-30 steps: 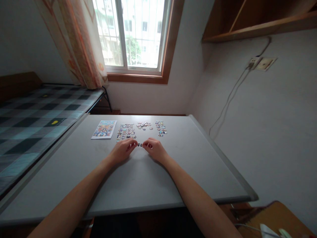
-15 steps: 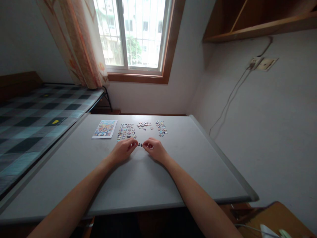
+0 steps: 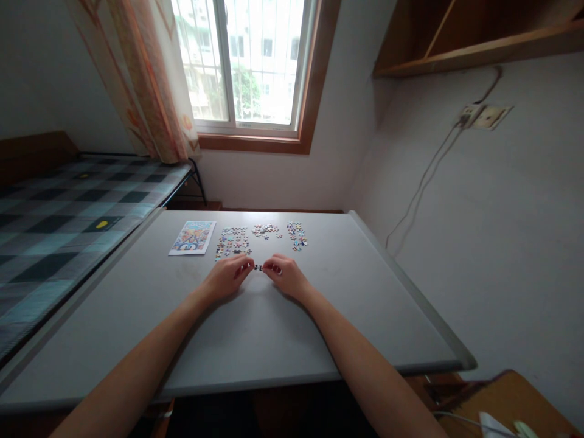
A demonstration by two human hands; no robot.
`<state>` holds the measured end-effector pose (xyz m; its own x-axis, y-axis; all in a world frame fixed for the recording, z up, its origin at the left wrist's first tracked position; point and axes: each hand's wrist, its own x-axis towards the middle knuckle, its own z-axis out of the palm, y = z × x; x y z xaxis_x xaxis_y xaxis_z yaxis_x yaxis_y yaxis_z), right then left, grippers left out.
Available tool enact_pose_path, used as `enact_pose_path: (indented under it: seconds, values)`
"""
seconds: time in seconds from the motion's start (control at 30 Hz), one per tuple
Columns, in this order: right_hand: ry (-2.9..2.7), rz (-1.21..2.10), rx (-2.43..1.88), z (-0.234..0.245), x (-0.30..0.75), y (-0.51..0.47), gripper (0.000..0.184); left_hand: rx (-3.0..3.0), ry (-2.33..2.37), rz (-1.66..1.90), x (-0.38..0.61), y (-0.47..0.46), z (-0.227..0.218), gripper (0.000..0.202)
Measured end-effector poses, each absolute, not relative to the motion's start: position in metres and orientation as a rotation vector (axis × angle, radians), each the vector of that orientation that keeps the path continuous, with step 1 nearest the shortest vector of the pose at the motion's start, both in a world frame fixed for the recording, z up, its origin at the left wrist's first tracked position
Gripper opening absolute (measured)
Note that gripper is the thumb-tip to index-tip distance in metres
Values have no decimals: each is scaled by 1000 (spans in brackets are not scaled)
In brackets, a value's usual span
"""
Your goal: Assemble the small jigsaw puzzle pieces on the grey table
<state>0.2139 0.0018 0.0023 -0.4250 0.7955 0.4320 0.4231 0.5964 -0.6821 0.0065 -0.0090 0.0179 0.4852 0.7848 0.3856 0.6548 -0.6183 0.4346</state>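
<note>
My left hand [image 3: 229, 274] and my right hand [image 3: 286, 275] meet near the middle of the table, fingertips pinched towards each other. Between them are small dark-and-white jigsaw puzzle pieces [image 3: 258, 267], gripped from both sides; whether they are interlocked is too small to tell. Just beyond my left hand lies a spread of loose puzzle pieces [image 3: 232, 240] in rough rows. A smaller heap of pieces [image 3: 267, 230] sits farther back in the middle. Past my right hand is another cluster of pieces [image 3: 297, 236]. A colourful picture sheet [image 3: 193, 238] lies at the left of the pieces.
The grey-white table [image 3: 219, 353] has raised side edges. A bed with a checked cover [image 3: 114, 198] stands along its left, and a wall with a socket and cable [image 3: 417, 188] is on the right. A wooden stool or chair [image 3: 515, 401] is at the lower right.
Both hands stay in nearly the same place, still pinching the puzzle pieces. Only a very slight shift of the fingers shows.
</note>
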Motion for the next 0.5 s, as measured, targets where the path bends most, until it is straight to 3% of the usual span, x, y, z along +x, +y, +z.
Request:
enact_pose_path:
  seconds: [0.5]
  values:
    - [-2073, 624, -966, 4, 214, 1, 11, 2506, 1240, 819, 7, -9, 18, 18]
